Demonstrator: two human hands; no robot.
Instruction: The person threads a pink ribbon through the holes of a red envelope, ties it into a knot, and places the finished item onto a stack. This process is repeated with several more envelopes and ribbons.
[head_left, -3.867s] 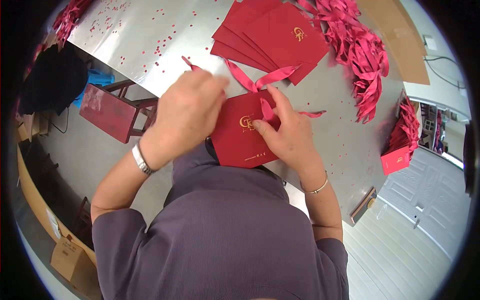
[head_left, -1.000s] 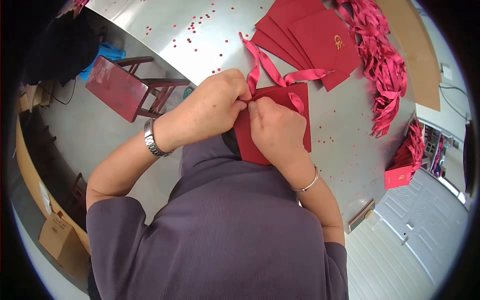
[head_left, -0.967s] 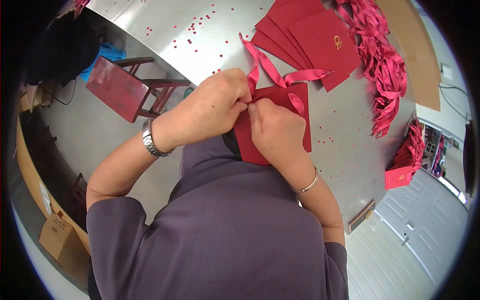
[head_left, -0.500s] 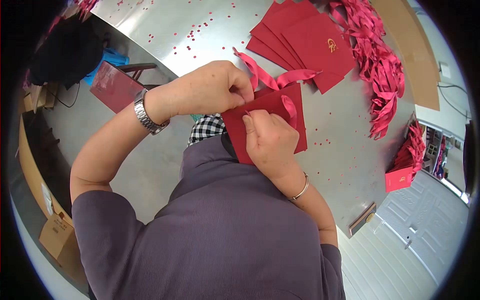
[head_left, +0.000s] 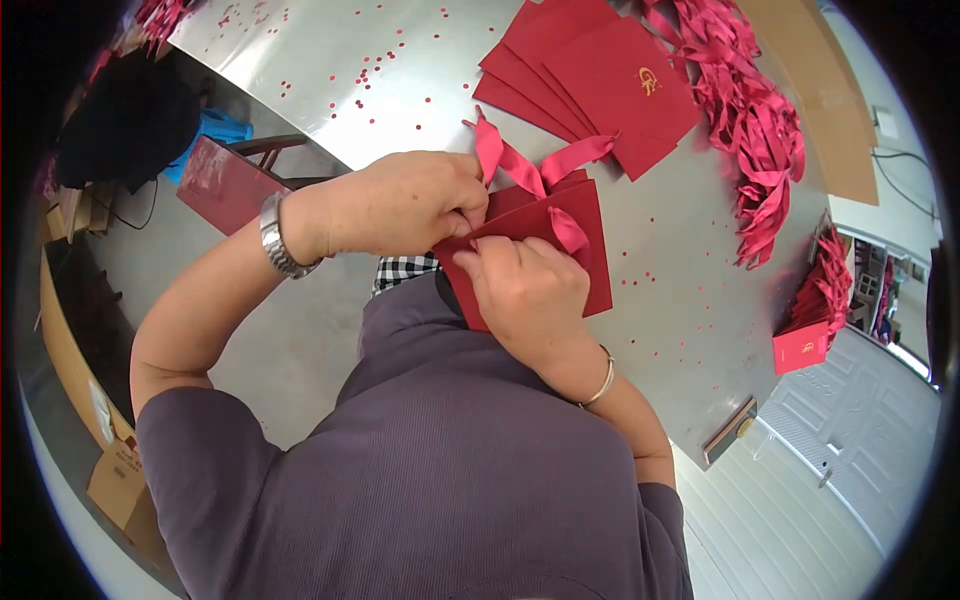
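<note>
A red paper bag or folder (head_left: 590, 270) with a pink-red ribbon (head_left: 525, 172) threaded at its upper edge is between my hands at the table's near edge. My left hand (head_left: 425, 205), with a watch on its wrist, pinches at the bag's upper left edge; what lies between its fingertips is hidden. My right hand (head_left: 530, 295) is closed over the front of the bag, with thumb and forefinger at the same edge and a small bit of ribbon at their tips. A ribbon loop (head_left: 568, 230) hangs on the bag's front.
Fanned red folders (head_left: 620, 90) with a gold mark lie beyond my hands. A heap of ribbons (head_left: 745, 130) is right of them. Red dots are scattered over the metal table (head_left: 660, 380). More ribboned red bags (head_left: 802, 345) stand at the far right. A red stool (head_left: 225, 185) is left.
Both hands and the bag have shifted slightly left and down. The ribbon on the bag's front shows shorter and more curled.
</note>
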